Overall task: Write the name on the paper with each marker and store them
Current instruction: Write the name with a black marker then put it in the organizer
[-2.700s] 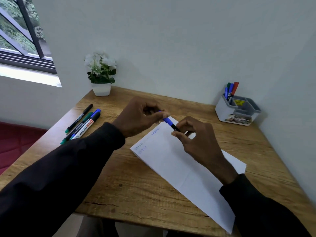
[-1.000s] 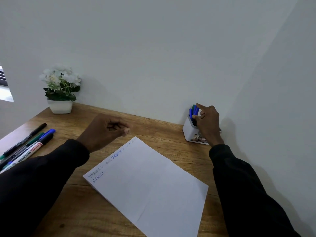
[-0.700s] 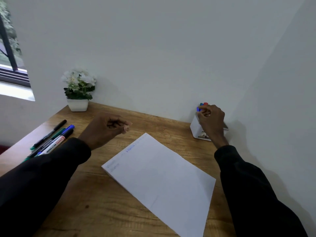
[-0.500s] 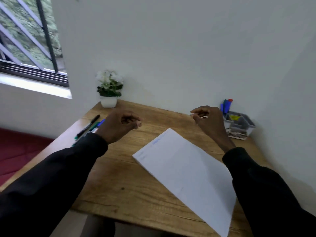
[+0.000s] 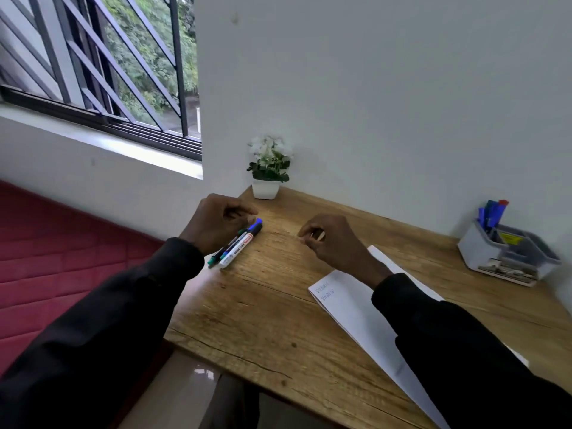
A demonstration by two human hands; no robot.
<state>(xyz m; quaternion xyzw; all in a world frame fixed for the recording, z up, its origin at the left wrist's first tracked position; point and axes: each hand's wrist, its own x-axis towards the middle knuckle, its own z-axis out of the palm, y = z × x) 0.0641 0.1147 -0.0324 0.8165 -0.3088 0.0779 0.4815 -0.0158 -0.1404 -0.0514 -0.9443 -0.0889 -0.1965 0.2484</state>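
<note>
– Left hand [image 5: 221,222] first: where?
– Over the loose markers [image 5: 235,245] at the left edge of the wooden desk [image 5: 263,311], fingers loosely curled, nothing visibly gripped. Touching them or just above: cannot tell.
– And the right hand [image 5: 329,241]?
– Above bare wood between those markers and the paper [image 5: 349,301], fingers curled in, thumb close to the index tip, holding nothing.
– How many lying loose?
– Hard to count under the hand. Bunched side by side, pointing diagonally away: a white-barrelled marker [image 5: 240,248] with a red label and black cap, a blue cap [image 5: 257,221] just beyond it, a green end [image 5: 211,261] nearest the desk edge, something black in between.
– Paper?
– Flat on the desk, off to the right, lying at an angle, partly hidden under the right sleeve [image 5: 464,351]. Two short lines of blue handwriting [image 5: 324,291] at its near left corner, too small to read.
– Stored markers [image 5: 492,212]?
– Standing in the tall compartment of a grey and white desk organiser [image 5: 510,261] by the right wall, well apart from both hands; blue, green and red tops sticking up.
– Anything else?
– Small white pot of white flowers [image 5: 267,168] at the far left corner against the wall, barred window [image 5: 108,72] further left, red cushion [image 5: 46,258] below it.
</note>
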